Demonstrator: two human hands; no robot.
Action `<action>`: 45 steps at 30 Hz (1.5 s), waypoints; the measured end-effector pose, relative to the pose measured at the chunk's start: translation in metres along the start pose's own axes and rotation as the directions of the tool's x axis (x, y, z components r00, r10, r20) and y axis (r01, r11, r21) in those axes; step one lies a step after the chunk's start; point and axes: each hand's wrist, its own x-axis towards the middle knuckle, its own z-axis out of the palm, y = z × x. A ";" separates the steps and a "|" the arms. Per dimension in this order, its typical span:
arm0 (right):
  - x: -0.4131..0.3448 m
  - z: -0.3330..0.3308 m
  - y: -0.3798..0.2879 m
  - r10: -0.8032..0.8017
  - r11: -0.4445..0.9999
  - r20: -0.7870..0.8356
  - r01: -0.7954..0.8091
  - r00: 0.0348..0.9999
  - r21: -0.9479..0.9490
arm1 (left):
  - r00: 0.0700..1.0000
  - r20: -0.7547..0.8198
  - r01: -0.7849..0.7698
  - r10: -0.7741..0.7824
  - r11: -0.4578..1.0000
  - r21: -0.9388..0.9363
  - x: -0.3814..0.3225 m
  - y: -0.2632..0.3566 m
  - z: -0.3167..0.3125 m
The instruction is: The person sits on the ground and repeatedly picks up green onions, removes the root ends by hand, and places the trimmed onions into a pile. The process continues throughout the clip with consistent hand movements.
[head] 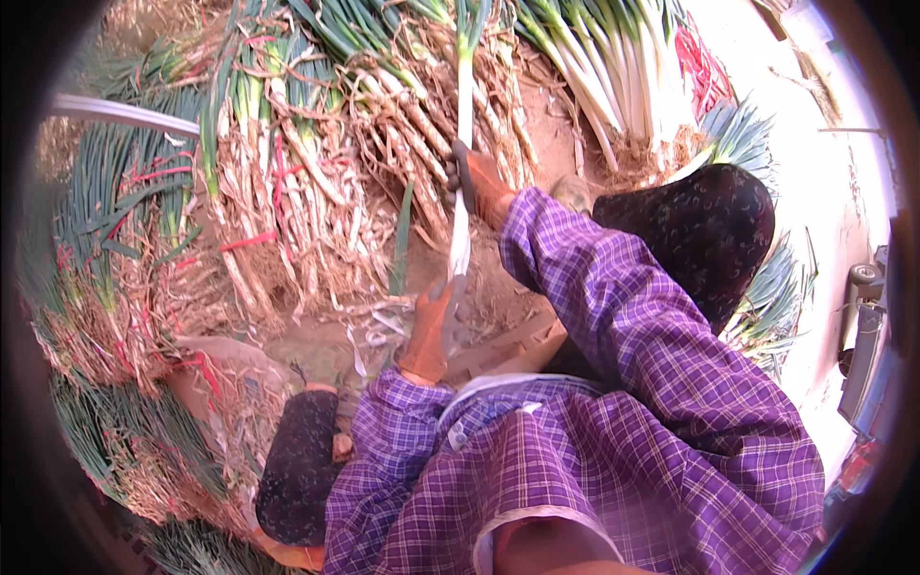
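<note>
A long leek-like green onion (pixel 466 100) stretches away from me, its white stalk smooth and its leaves green at the far end. My right hand (pixel 474 183), in an orange glove with dark palm and fingers, is closed around the stalk about midway. Closer to my body, my left hand (pixel 435 323) wears a matching glove and grips the pale lower end, whose tip the fingers hide. Just beyond my right hand lies a heap of unpeeled green onions (pixel 410 136) with dry brown skins. Clean white-stalked onions (pixel 632 86) lie together at the upper right.
Bundles of onions tied with red tape (pixel 277 172) cover the ground to the left. Red strips (pixel 701 68) lie beside the white stalks. Loose peelings (pixel 384 323) litter the soil before me. My bent knee (pixel 690 230) in dark patterned cloth is at the right. A wheeled object (pixel 862 287) stands far right.
</note>
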 end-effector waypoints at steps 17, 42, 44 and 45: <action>0.071 -0.041 -0.042 -0.053 0.989 0.039 0.047 0.998 0.142 | 0.850 -0.175 -0.355 0.496 0.786 0.506 -0.076 -0.051 -0.022; -0.391 -0.174 -0.191 -0.251 0.871 0.114 0.276 0.961 -0.407 | 0.193 0.629 -0.569 0.753 0.609 -0.553 0.090 0.304 0.313; -0.353 -0.179 -0.255 -0.455 0.779 0.165 0.481 0.875 -0.403 | 0.007 0.681 -0.716 0.732 0.479 -0.507 0.094 0.333 0.323; -0.327 -0.184 -0.292 -0.531 0.642 0.314 0.616 0.787 -0.457 | -0.074 0.728 -0.754 0.682 0.439 -0.488 0.103 0.339 0.319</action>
